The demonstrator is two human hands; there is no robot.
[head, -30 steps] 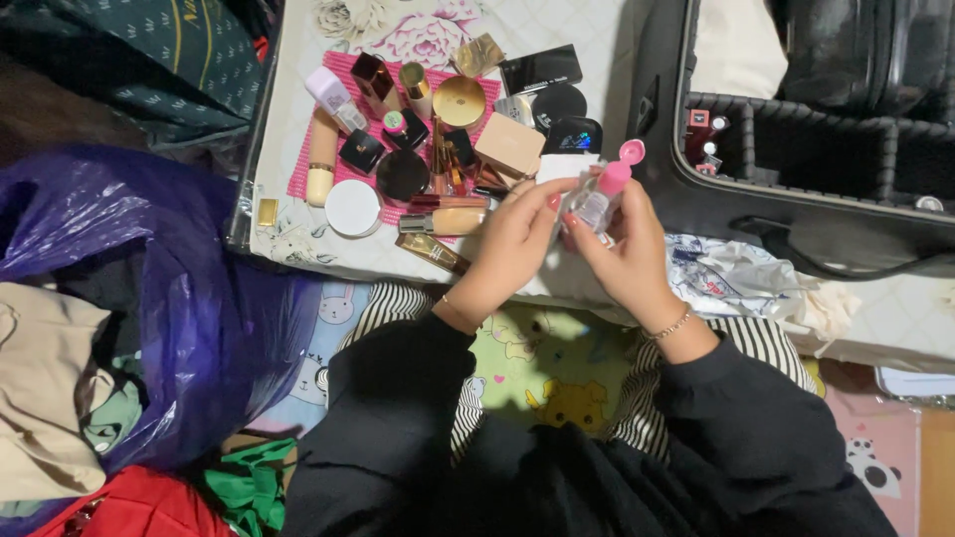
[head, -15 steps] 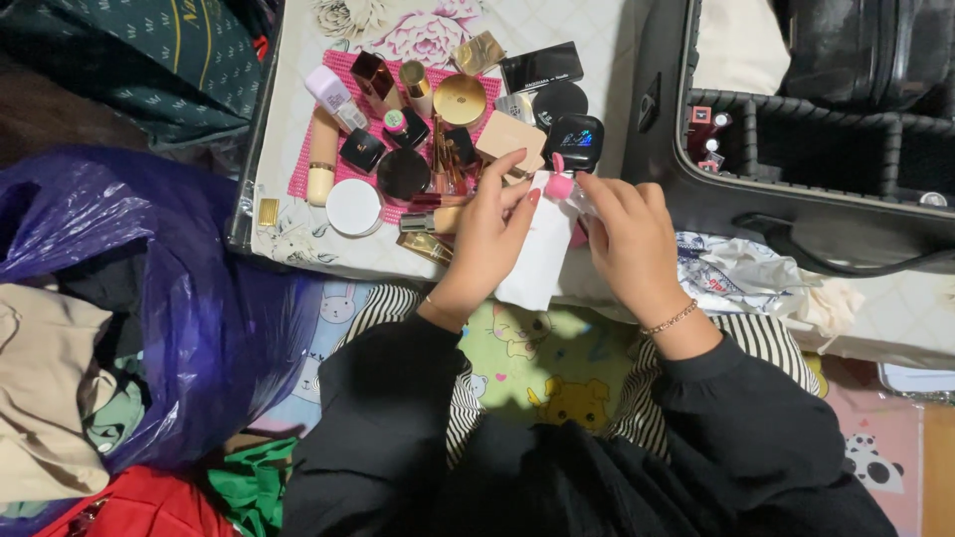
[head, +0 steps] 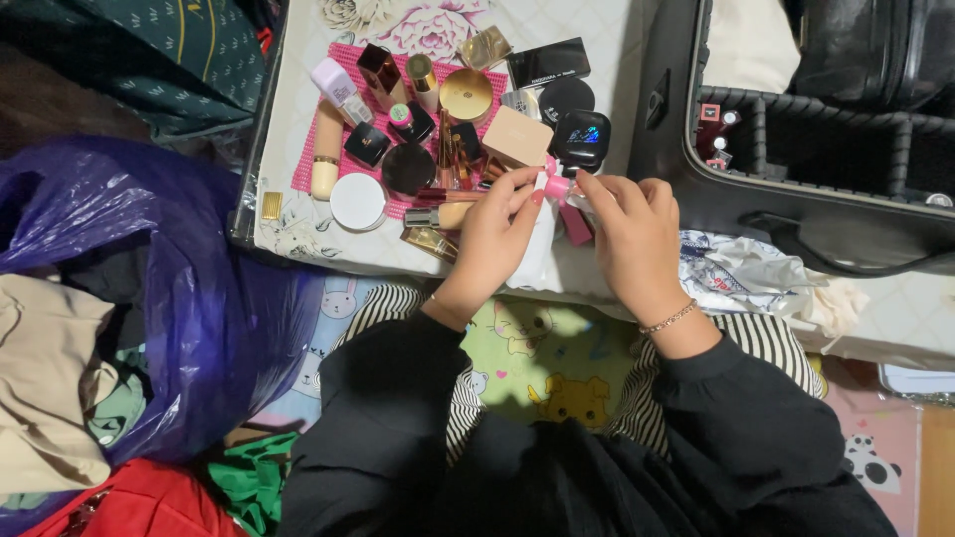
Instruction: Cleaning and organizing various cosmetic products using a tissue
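Observation:
My left hand (head: 492, 239) and my right hand (head: 632, 239) meet over the front edge of a low white table (head: 298, 234). Between their fingertips they pinch a small pink-capped bottle (head: 557, 187). A white tissue or wipe (head: 542, 254) hangs below it, between the two palms. A thin bracelet circles my right wrist. Just beyond the fingers lies a pink mat (head: 303, 169) crowded with several cosmetics: compacts, tubes, a gold round case (head: 466, 94) and a beige box (head: 515, 137).
An open black case with dividers (head: 826, 149) sits at the right on the table. Crumpled wrappers (head: 741, 273) lie beside my right hand. A large purple plastic bag (head: 189, 298) with clothes fills the left. A white round jar (head: 358, 202) stands near the mat's edge.
Both hands moved slightly toward the mat, and the pink-capped bottle came back into view at the fingertips. The white tissue, spread wide half a second ago, now hangs narrower between the palms.

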